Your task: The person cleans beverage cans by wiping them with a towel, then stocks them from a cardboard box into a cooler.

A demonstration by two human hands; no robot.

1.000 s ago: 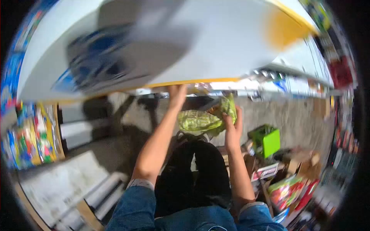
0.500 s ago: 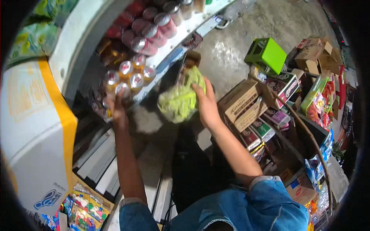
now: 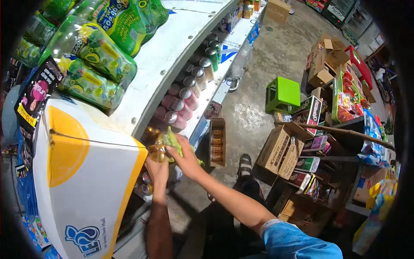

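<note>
Clock directions are taken from the hands, with twelve at the top of the view. The left hand (image 3: 158,169) rises from a forearm at six o'clock, palm side largely hidden, its fingers curled round a shiny, rounded, amber-gold container (image 3: 157,152); how far they close behind it cannot be told. The right hand (image 3: 188,158) reaches in from between four and five o'clock, forearm slanting, wrist nearly straight, below a blue sleeve with a pale cuff (image 3: 297,239). Its thumb and fingers are bent closely about a crumpled, yellow-green, cloth-like piece (image 3: 171,140), pressed against the container's side. Both hands meet at the front edge of a white metal shelf (image 3: 166,64), container and cloth between them.

Rows of pink and dark cans with silver tops (image 3: 186,103) stand towards twelve and one o'clock. A small, open cardboard box of orange cans (image 3: 217,142) lies at three, a bright green plastic stool (image 3: 283,95) at two, and a large white carton with yellow edging (image 3: 97,177) at eight to nine.
</note>
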